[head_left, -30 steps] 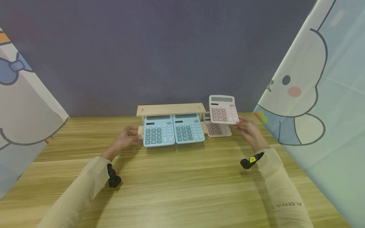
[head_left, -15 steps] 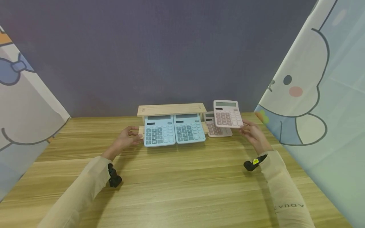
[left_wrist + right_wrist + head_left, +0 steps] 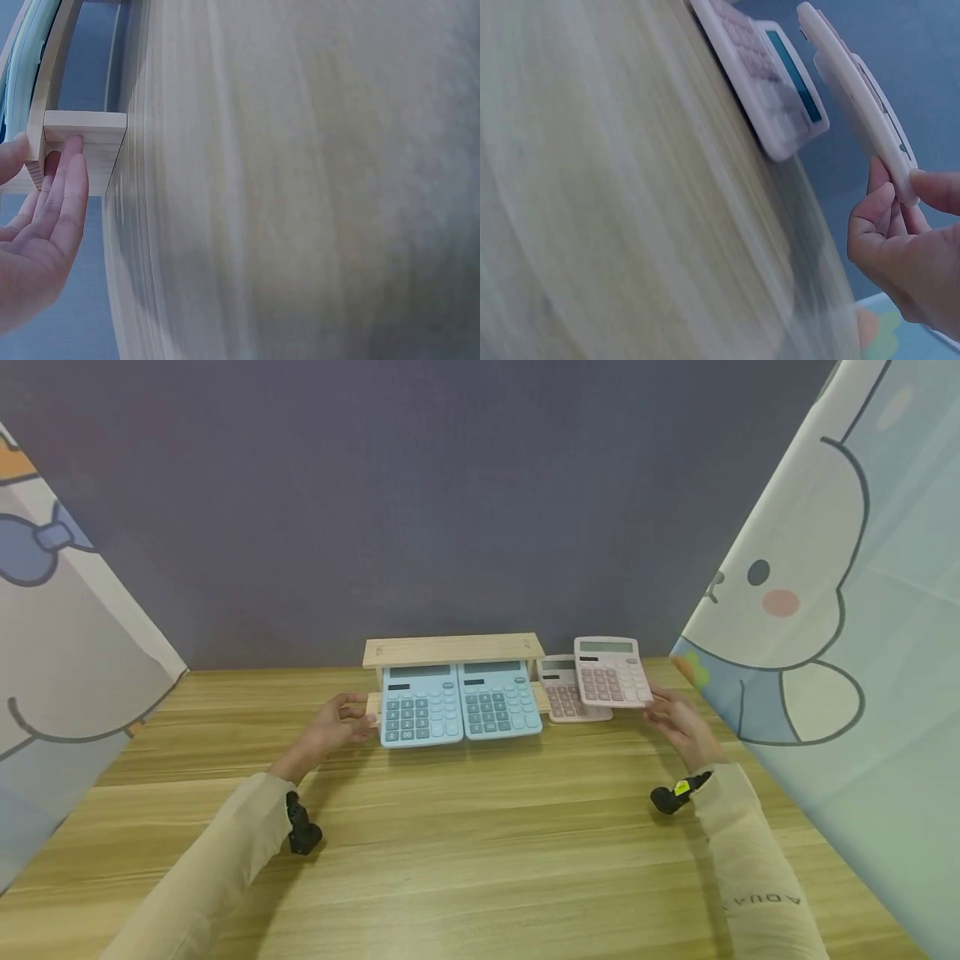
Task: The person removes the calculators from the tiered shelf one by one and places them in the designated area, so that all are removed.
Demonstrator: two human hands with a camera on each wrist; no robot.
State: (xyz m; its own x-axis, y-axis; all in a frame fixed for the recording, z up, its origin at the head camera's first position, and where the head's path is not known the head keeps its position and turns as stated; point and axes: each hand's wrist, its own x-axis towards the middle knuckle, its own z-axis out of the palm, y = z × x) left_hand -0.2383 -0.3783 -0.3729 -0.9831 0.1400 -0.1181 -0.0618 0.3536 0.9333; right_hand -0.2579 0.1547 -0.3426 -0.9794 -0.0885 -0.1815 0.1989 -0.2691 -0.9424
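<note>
My right hand (image 3: 681,723) pinches a pink calculator (image 3: 613,675) by its lower right corner, thumb on the key side and fingers underneath. In the right wrist view this calculator (image 3: 862,105) is held up off the table, tilted. Below it and to its left, a second pink calculator (image 3: 557,687) lies face up, partly covered in the head view. My left hand (image 3: 333,727) grips the left end of a wooden rack (image 3: 453,648), its thumb and fingers on either side of a wooden strip (image 3: 46,90). Two light blue calculators (image 3: 422,710) lean side by side in the rack.
The rack stands at the back of the wood-grain table (image 3: 480,843), near a dark grey wall panel (image 3: 465,510). Cartoon-printed curtains (image 3: 847,710) flank the table left and right.
My right hand has carried the pink calculator right and downward, uncovering more of the pink one beneath. My left hand stays on the rack.
</note>
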